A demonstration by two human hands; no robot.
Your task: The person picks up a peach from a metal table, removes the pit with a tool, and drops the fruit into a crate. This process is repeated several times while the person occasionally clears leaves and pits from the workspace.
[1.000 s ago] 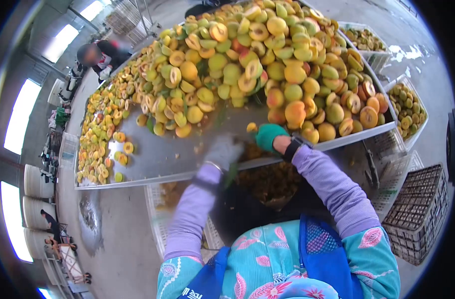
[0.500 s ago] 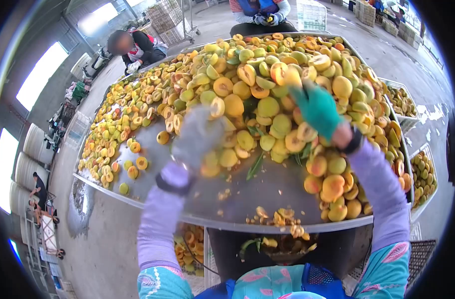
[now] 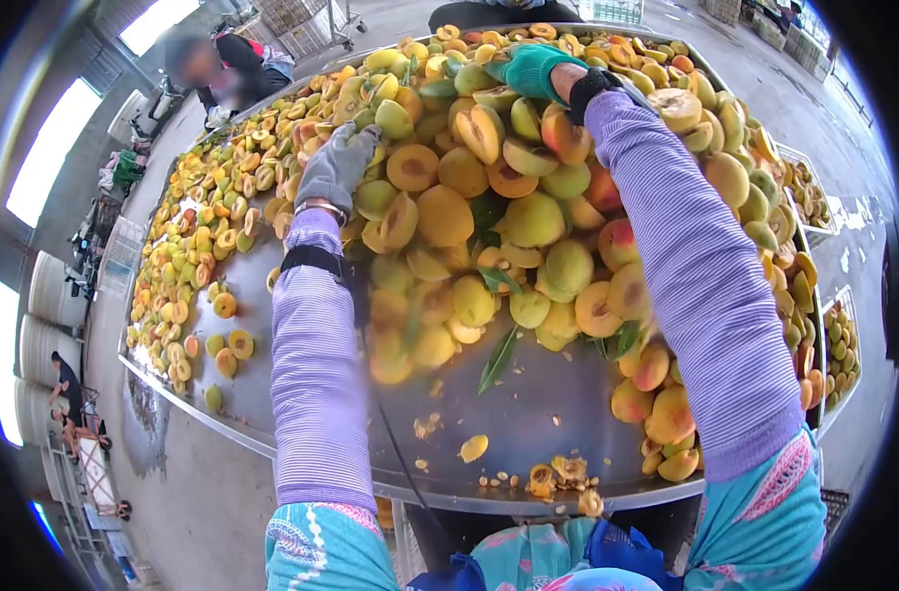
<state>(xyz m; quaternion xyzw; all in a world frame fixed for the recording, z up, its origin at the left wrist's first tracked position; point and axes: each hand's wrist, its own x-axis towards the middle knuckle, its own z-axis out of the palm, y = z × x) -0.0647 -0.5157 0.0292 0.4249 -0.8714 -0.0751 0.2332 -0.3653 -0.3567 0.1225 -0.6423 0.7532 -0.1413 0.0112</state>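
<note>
A large heap of yellow peaches [image 3: 445,217], many of them halved, covers much of a metal-topped table [image 3: 528,404]. My left hand [image 3: 339,169], in a grey glove, lies against the heap's left side, its fingers touching a greenish peach [image 3: 394,119]. Farther out, my right hand [image 3: 536,72], in a green glove, reaches over the top of the heap with its fingers extended onto the fruit. Its fingertips are partly hidden among the peaches. Green leaves [image 3: 499,361] stick out at the near edge of the heap. Neither hand visibly lifts a peach.
Bits of peach and pits [image 3: 566,473] lie by the table's raised near rim [image 3: 528,504]. Crates of peaches [image 3: 841,350] stand along the right side. A co-worker [image 3: 238,74] leans at the far left; another person sits beyond the far edge. A dark cord [image 3: 400,453] hangs near my left arm.
Both hands have moved forward, away from me, onto the heap; the left also went left and the right inward. Some peaches near the middle have slid toward me. The view has shifted slightly.
</note>
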